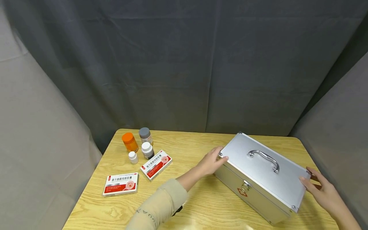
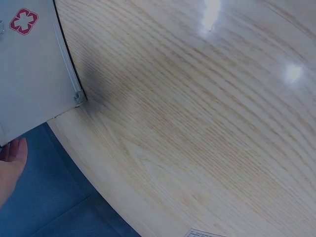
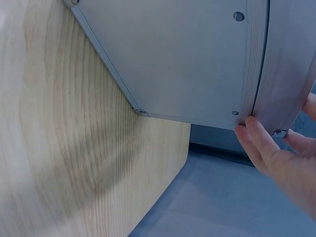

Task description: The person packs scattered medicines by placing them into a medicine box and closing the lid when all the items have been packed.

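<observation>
A silver metal first-aid box (image 1: 265,169) stands at an angle on the right of the wooden table, its lid down and its curved carrying handle (image 1: 265,159) on top. A latch (image 1: 245,186) and a red cross emblem (image 2: 23,21) mark its front. My left hand (image 1: 211,162) grips the box's left back corner, thumb over the lid edge. At the opposite end my right hand (image 1: 322,188) holds the lid, thumb on top and fingers along the side; the right wrist view shows those fingertips (image 3: 252,129) touching the seam beneath the lid.
On the table's left stand an orange bottle (image 1: 130,142), a grey-capped bottle (image 1: 146,135), a white-capped bottle (image 1: 148,150) and a small white bottle (image 1: 133,157). Two red-and-white medicine cartons (image 1: 120,184) lie nearby. A dark curtain (image 1: 161,70) hangs behind the table (image 1: 189,140).
</observation>
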The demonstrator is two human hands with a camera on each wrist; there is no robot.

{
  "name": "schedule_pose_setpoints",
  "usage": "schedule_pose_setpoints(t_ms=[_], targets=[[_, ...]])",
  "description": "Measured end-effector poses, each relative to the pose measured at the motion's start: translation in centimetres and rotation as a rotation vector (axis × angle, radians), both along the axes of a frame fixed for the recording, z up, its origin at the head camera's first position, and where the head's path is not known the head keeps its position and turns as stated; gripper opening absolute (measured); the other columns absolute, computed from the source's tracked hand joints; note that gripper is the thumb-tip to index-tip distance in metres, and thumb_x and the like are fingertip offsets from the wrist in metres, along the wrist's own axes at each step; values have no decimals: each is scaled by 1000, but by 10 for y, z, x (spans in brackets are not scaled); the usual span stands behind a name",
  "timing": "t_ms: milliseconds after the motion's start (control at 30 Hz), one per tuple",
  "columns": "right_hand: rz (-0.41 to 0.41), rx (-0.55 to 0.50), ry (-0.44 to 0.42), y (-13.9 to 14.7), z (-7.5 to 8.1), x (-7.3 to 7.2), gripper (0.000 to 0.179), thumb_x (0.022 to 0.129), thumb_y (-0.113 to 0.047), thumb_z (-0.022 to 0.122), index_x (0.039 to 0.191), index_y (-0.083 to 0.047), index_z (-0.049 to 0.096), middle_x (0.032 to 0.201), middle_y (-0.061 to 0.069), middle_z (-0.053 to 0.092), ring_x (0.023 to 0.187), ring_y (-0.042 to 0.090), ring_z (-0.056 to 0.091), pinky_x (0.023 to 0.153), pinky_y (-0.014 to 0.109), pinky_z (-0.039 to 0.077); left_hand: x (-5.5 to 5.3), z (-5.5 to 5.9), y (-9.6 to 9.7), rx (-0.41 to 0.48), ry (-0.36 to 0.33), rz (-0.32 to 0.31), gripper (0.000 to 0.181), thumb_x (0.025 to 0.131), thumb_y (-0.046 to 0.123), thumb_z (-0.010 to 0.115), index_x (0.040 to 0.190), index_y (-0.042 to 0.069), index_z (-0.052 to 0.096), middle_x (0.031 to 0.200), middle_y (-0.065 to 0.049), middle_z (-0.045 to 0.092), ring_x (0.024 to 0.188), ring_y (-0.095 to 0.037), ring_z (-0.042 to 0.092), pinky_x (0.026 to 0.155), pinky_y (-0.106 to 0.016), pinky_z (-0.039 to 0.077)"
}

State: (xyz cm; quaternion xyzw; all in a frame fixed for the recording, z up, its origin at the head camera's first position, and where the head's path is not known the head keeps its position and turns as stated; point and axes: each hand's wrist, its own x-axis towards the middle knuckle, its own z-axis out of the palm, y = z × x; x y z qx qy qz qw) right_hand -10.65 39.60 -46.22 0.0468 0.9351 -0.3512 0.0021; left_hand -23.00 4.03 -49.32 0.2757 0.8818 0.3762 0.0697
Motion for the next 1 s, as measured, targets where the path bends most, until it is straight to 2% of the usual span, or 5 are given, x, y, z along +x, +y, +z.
schedule_pose_setpoints(t_ms=[133, 200, 467, 667, 1000], targets=[[28, -4, 12, 0, 0, -4, 68, 95, -32, 45, 140, 11, 16, 125, 38, 32, 94, -5, 37, 58, 8, 38, 0, 0, -2, 15, 5, 15, 63, 94, 53, 31, 140, 9, 31, 142, -7, 36, 129, -22, 37, 102, -36, 34], [42, -8, 11, -1, 1, -6, 68, 96, -31, 45, 140, 11, 16, 126, 38, 31, 101, 16, 44, 58, 8, 38, 0, -1, -3, 30, 6, 25, 62, 94, 51, 32, 140, 9, 32, 142, -7, 37, 128, -22, 38, 102, -35, 34], [93, -25, -5, -6, 3, -19, 68, 97, -30, 43, 141, 10, 12, 135, 40, 23, 107, 37, 38, 61, 10, 40, 0, -6, -9, 80, 13, 66, 59, 94, 49, 34, 138, 9, 35, 136, -7, 42, 124, -22, 43, 99, -35, 37], [130, -44, 25, -11, 2, -30, 65, 96, -27, 44, 140, 10, 15, 131, 37, 28, 104, 29, 43, 62, 10, 41, 4, -6, -16, 87, -13, 113, 59, 94, 49, 34, 138, 10, 34, 137, -8, 41, 124, -25, 43, 99, -37, 38], [173, -97, 35, -23, 6, -47, 63, 96, -26, 44, 140, 10, 16, 131, 36, 29, 106, 49, 39, 63, 12, 44, 8, -8, -29, 139, -6, 180, 55, 94, 47, 37, 135, 11, 38, 135, -8, 42, 122, -24, 45, 99, -37, 38]])
